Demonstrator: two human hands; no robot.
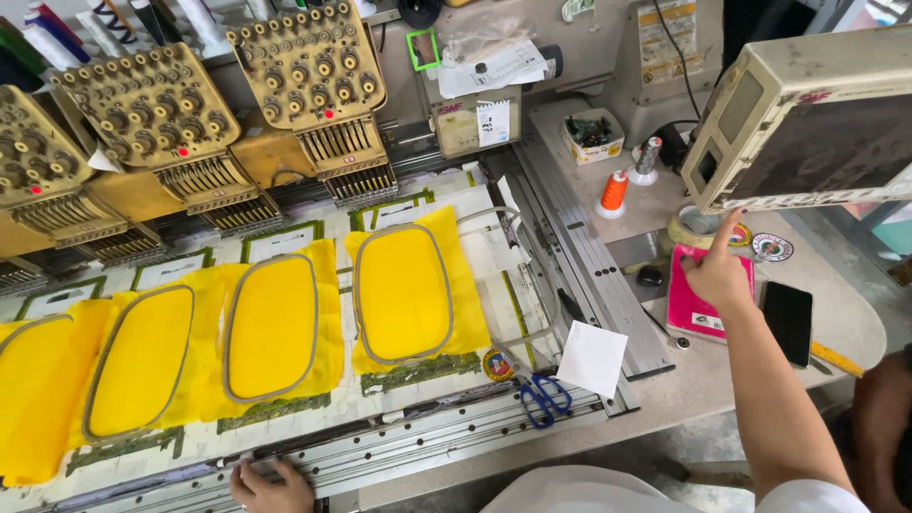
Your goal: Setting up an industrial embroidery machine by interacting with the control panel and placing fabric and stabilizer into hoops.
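Already the yellow fabric pieces sit stretched in their oval hoops (404, 293) on the bed of the embroidery machine, one under each sewing head (309, 66), and every hooped panel is plain yellow with no stitching visible on it. Judged from that, the hooping and loading look done, while the sewing itself has not begun.

The right hand (717, 271) is raised to the lower edge of the machine's control panel (807, 114), which hangs at the right over the bench (855, 332). Its index finger is stretched out and touches the underside of the panel, the other fingers curled in; it holds nothing. The work in hand appears to be the setting or starting of the machine from that panel.

The left hand (271, 486) lies low at the front, fingers spread flat on the metal rail (418, 442) just before the hoops, gripping nothing.

Under the right forearm lie a pink pad (689, 309) and a dark phone (788, 321), side by side on the bench. An orange thread cone (614, 193) and a grey one (648, 160) stand further back. Blue-handled scissors (543, 394) rest near the rail beside a white paper slip (593, 357).

What is left, as far as can be told: the whole run of stitching on all the panels, then unloading.
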